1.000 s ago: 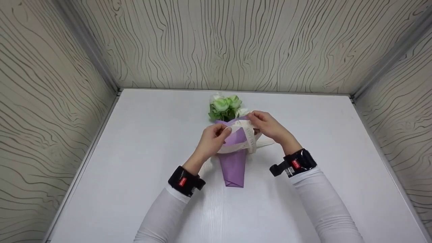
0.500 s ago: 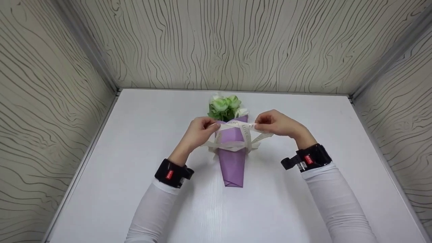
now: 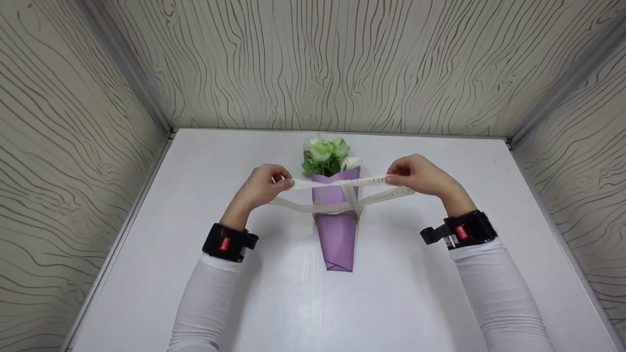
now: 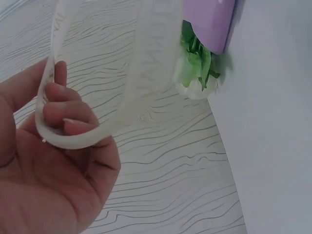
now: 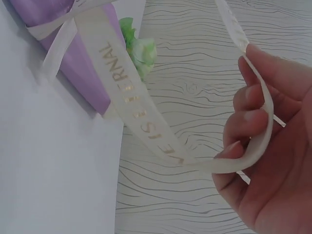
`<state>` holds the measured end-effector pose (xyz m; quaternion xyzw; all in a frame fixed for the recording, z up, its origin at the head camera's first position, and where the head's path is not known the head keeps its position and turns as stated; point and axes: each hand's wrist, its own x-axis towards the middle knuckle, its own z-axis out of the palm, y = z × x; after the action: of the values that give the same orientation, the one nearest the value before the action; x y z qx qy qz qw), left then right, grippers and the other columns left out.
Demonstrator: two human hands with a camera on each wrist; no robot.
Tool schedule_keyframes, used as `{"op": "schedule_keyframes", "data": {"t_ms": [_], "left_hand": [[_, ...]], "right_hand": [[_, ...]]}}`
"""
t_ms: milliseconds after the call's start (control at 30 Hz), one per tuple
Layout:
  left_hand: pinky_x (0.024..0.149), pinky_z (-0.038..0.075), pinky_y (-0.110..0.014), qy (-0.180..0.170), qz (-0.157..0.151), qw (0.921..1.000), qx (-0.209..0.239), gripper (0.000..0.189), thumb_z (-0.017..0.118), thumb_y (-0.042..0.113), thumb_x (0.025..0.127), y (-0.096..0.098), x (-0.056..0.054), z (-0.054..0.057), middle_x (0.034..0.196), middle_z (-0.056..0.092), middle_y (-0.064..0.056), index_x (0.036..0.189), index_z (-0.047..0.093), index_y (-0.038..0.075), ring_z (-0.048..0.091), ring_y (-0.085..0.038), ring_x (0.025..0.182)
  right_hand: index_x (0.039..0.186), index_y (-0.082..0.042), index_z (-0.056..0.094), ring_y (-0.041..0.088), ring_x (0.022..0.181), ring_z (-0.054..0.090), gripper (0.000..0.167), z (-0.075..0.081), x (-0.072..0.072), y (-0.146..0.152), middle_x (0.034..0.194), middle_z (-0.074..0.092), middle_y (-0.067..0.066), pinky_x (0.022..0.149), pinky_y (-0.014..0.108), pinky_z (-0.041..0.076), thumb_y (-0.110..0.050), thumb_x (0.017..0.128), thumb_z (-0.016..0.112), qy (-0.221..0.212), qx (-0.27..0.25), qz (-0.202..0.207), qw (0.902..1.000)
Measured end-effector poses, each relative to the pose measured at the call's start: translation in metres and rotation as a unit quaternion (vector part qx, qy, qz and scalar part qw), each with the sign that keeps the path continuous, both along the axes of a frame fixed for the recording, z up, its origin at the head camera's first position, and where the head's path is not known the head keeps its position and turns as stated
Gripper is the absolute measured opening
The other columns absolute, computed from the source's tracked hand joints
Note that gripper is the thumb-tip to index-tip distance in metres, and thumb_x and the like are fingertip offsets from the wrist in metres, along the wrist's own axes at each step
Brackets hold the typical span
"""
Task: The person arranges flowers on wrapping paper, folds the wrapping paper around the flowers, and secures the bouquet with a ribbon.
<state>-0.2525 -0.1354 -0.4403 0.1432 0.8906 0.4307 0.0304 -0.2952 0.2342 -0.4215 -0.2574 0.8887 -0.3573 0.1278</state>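
A bouquet of white and green flowers (image 3: 323, 152) lies on the table in purple wrapping paper (image 3: 337, 239), blooms toward the back. Cream ribbon (image 3: 335, 209) with printed lettering crosses the wrap, with loops spreading out to both sides. At the left, my left hand (image 3: 264, 186) pinches one loop between thumb and fingertips; in the left wrist view the ribbon (image 4: 73, 141) curves across its curled fingers. My right hand (image 3: 418, 175) pinches the other loop on the right side, and gold letters show on that ribbon (image 5: 141, 112) in the right wrist view. The ribbon's crossing is partly hidden behind the upper strip.
The white table (image 3: 313, 313) runs back to a wall (image 3: 332, 63) with a wood-grain pattern. Similar patterned panels (image 3: 63, 161) stand at both sides, with grey metal strips at the corners.
Both hands have moved apart, left hand leftward and right hand rightward, drawing the ribbon loops out wide above the wrap. The bouquet has stayed almost in place.
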Motion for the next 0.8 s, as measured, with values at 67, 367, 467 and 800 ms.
{"op": "schedule_keyframes", "data": {"t_ms": [67, 367, 467, 800], "left_hand": [[0.051, 0.037, -0.028, 0.008, 0.012, 0.9999, -0.009, 0.011, 0.062, 0.021, 0.083, -0.005, -0.001, 0.002, 0.073, 0.055, -0.003, 0.085, 0.066, 0.011, 0.046, -0.016, 0.062], [0.05, 0.037, -0.03, 0.012, 0.068, 0.9949, -0.074, 0.013, 0.063, 0.029, 0.082, -0.017, 0.001, 0.01, 0.07, 0.054, -0.001, 0.082, 0.065, 0.016, 0.048, -0.016, 0.059], [0.051, 0.038, -0.03, 0.009, 0.079, 0.9938, -0.078, 0.013, 0.063, 0.029, 0.082, -0.021, 0.0, 0.008, 0.069, 0.055, -0.002, 0.082, 0.064, 0.016, 0.049, -0.016, 0.059], [0.054, 0.04, -0.031, -0.025, 0.094, 0.9939, -0.052, 0.014, 0.064, 0.027, 0.082, -0.045, -0.005, -0.023, 0.073, 0.055, -0.004, 0.082, 0.064, 0.013, 0.048, -0.019, 0.065]], "right_hand": [[0.084, -0.007, 0.065, 0.015, 0.065, 0.052, 0.02, 0.002, 0.0, 0.005, 0.074, 0.06, 0.004, 0.056, 0.027, 0.044, -0.026, 0.082, 0.064, 0.025, 0.011, -0.02, 0.9994], [0.077, -0.01, 0.066, 0.017, 0.064, 0.047, 0.019, 0.008, 0.003, 0.018, 0.069, 0.057, 0.003, 0.054, 0.031, 0.04, -0.03, 0.076, 0.069, 0.093, 0.046, -0.114, 0.988], [0.077, -0.01, 0.066, 0.018, 0.065, 0.047, 0.018, 0.007, 0.003, 0.022, 0.071, 0.058, 0.003, 0.055, 0.032, 0.04, -0.028, 0.076, 0.07, 0.096, 0.055, -0.127, 0.9857], [0.084, -0.008, 0.066, 0.021, 0.071, 0.049, 0.031, -0.021, 0.002, 0.048, 0.078, 0.06, 0.006, 0.061, 0.033, 0.041, -0.038, 0.077, 0.067, 0.044, 0.038, -0.151, 0.9868]]}}
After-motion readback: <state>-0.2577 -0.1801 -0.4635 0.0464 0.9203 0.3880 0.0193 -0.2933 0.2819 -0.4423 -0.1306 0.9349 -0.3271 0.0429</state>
